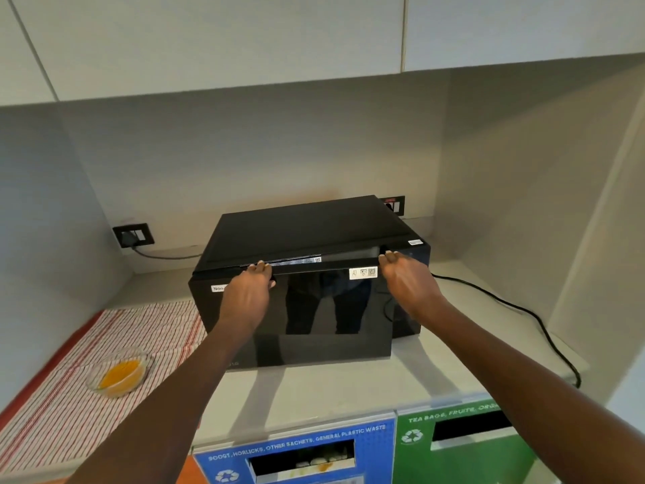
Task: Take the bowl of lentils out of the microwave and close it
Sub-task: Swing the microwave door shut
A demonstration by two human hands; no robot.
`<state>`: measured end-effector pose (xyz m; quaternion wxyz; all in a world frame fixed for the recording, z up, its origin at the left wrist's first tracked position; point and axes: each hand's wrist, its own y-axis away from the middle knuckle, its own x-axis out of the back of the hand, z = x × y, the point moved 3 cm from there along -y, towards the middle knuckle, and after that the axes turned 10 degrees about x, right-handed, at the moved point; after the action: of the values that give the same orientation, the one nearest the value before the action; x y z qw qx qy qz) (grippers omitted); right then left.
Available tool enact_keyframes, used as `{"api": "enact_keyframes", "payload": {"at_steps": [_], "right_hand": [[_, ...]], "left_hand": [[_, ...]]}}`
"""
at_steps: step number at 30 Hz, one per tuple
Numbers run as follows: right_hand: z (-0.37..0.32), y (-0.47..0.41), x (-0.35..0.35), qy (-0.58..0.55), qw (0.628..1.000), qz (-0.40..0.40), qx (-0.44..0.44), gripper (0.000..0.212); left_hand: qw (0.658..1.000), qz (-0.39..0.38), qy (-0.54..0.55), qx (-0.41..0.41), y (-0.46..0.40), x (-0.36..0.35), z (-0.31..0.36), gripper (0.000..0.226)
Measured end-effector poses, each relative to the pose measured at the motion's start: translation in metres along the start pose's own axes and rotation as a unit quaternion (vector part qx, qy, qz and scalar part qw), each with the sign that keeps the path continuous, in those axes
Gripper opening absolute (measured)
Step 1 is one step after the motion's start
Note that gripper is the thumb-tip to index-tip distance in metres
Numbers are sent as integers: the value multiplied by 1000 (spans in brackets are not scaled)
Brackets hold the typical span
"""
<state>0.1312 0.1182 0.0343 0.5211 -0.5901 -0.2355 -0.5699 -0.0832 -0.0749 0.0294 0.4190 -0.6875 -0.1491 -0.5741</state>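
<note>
A pale countertop point(349, 386) carries a black microwave point(307, 274) whose glossy door point(314, 316) stands slightly ajar, a narrow gap showing along its top edge. Left of it lies a red-striped cloth point(104, 344), and on that cloth sits the glass bowl of lentils point(120, 373), well clear of the oven. The left hand point(249, 296) hooks its fingers over the door's top edge, thumb on the front; the right hand point(406, 279) rests spread at the door's upper right corner, fingertips touching the edge.
</note>
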Motion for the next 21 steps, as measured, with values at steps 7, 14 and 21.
{"api": "enact_keyframes", "payload": {"at_steps": [7, 14, 21], "right_hand": [[11, -23, -15, 7, 1000, 4, 7, 51], [23, -40, -31, -33, 999, -1, -1, 55], [26, -48, -33, -55, 998, 21, -2, 58]], "left_hand": [[1000, -3, -3, 15, -7, -12, 1, 49], [999, 11, -18, 25, -9, -21, 3, 65], [999, 22, -9, 27, -15, -25, 2, 60]]}}
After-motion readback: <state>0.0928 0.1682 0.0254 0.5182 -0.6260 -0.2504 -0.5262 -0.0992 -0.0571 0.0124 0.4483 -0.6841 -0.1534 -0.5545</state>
